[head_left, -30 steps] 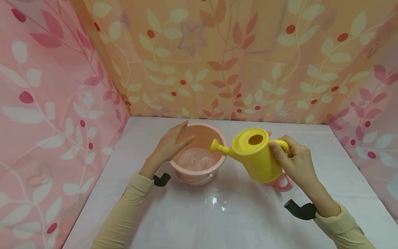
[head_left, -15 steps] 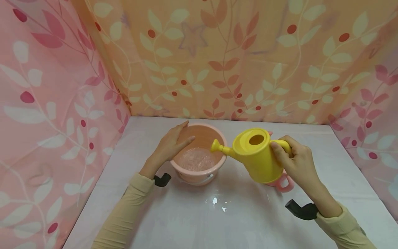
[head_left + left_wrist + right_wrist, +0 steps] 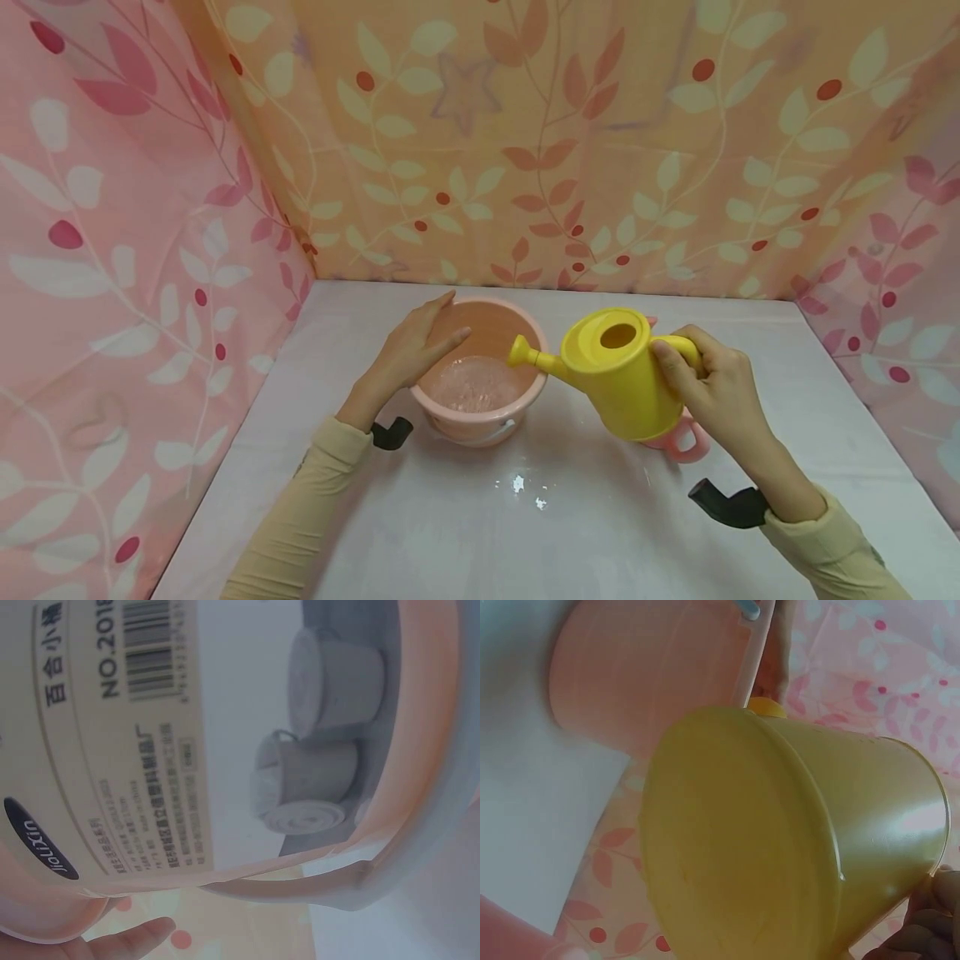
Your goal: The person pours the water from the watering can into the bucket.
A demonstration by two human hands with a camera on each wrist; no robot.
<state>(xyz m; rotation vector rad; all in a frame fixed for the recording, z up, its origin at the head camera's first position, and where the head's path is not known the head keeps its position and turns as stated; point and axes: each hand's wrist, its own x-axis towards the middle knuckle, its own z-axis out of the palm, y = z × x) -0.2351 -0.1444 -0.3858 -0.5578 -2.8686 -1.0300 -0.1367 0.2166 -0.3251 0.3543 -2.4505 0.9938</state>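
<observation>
Right hand is gripping the yellow watering can by its handle, at the can's 3 o'clock, and is holding it above the white tabletop, whose far edge is marking 12 o'clock. The can is leaning toward 9 o'clock, and its flared spout is reaching over the pink bucket across the rim's 3 o'clock. Clear water is rippling inside, well below the rim. At the bucket's 10 o'clock, the left hand is resting against the rim, fingers lying extended, thumb pointing over the mouth toward 2 o'clock. A white bail is hanging at the bucket's 6 o'clock, and a printed label is covering part of its wall. Something with a pink handle is showing at the can's 5 o'clock, mostly hidden. Floral cloth is hanging at 9, 12 and 3 o'clock.
</observation>
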